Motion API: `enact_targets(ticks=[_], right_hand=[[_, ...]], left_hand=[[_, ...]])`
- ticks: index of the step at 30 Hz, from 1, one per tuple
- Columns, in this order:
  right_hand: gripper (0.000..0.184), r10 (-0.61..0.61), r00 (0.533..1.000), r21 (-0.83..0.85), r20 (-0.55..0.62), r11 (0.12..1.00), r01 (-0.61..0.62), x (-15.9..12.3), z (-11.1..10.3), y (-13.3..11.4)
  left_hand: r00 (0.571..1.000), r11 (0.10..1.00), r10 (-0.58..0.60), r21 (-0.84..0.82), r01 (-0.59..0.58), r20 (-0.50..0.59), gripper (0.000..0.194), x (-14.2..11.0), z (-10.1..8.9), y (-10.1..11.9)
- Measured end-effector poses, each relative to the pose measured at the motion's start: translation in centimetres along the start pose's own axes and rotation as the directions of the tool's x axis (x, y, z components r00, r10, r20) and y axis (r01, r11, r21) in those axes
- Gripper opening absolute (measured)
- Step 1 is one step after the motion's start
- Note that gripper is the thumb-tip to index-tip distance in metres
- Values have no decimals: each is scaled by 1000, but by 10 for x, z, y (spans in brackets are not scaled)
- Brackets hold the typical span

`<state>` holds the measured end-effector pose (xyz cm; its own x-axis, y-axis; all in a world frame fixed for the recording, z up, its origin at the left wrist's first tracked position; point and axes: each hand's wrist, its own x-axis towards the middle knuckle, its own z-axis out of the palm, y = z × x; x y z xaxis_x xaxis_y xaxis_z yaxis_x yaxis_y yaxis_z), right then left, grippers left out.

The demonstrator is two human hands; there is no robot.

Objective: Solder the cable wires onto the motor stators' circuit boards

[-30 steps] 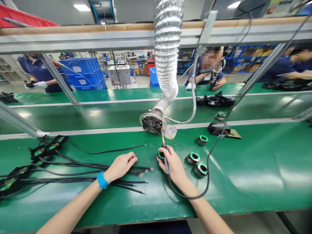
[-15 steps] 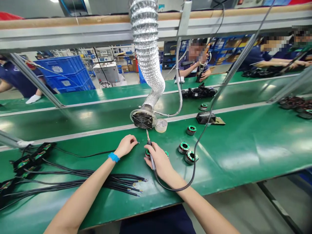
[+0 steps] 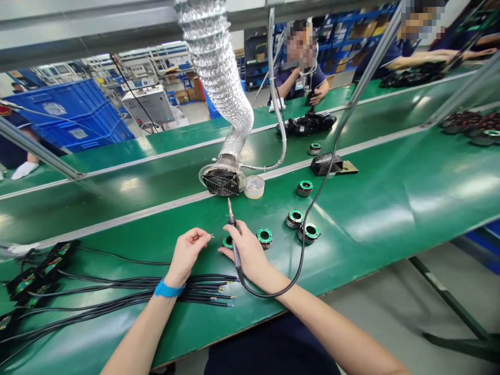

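Observation:
My right hand (image 3: 246, 251) is closed around a soldering iron (image 3: 233, 237), tip pointing up and away, and its fingers rest on a green-topped coil part (image 3: 227, 241) on the green bench. My left hand (image 3: 187, 253), with a blue wristband, pinches the end of a thin wire (image 3: 211, 236) just left of that coil. A second coil (image 3: 264, 237) lies right beside my right hand. The iron's black cord (image 3: 308, 219) loops away to the right and up.
A fume extractor fan (image 3: 221, 182) on a silver hose stands behind the hands, with a tape roll (image 3: 254, 186). More coils (image 3: 301, 227) lie right. Black wire bundles (image 3: 117, 291) and fan parts (image 3: 35, 271) lie left. Other people work across the belt.
My left hand lifted off the wire bundle and moved up toward the coil, pinching a wire end. My right hand stayed on the coil with the iron. The view swung left and down.

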<state>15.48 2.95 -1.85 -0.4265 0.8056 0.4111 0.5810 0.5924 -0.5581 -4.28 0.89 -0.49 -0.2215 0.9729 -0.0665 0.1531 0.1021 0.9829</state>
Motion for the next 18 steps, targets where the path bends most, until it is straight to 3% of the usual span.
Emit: enact_targets(ticks=[5, 12, 18], right_hand=[[57, 10, 1000, 174, 5, 985, -11, -4, 10, -5], [60, 23, 1000, 280, -2, 960, -21, -9, 16, -5], [55, 26, 1000, 441, -4, 897, -22, -12, 17, 2]], left_hand=[[997, 998, 62, 1, -62, -43, 26, -6, 5, -3], [966, 952, 256, 161, -259, 39, 23, -11, 8, -7], [947, 912, 311, 256, -321, 81, 19, -14, 16, -12]])
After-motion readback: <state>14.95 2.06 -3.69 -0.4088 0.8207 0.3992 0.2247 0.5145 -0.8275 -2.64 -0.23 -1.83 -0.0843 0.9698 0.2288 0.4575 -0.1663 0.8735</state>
